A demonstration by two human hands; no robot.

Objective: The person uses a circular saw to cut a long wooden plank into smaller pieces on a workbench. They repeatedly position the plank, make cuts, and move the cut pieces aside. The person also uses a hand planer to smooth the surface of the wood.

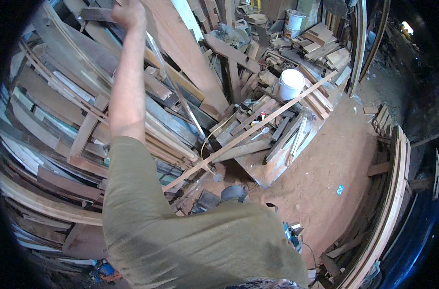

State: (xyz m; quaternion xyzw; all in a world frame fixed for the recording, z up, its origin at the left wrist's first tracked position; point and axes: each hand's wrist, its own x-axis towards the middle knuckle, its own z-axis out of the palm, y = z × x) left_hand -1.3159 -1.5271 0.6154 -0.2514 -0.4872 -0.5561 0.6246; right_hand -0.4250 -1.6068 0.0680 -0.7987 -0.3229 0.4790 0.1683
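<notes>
My left arm, in an olive sleeve, reaches up to the far left. At its end my left hand (129, 15) is closed, with the fingers curled, at the top edge of the picture. Whatever it grips is hidden. Beside the fingers is the end of a dark board (96, 14), and to the right of the hand leans a wide reddish-brown plank (185, 53). Just below the wrist, a thin pale-edged strip (173, 84) slants down to the right. My right hand does not show.
Stacked boards (60, 130) fill the left side. A long wooden strip (272, 115) lies slantwise over a low bench (267, 177) with offcuts and a white bucket (291, 84). More planks (390, 207) line the right. Sawdust covers the floor (320, 178).
</notes>
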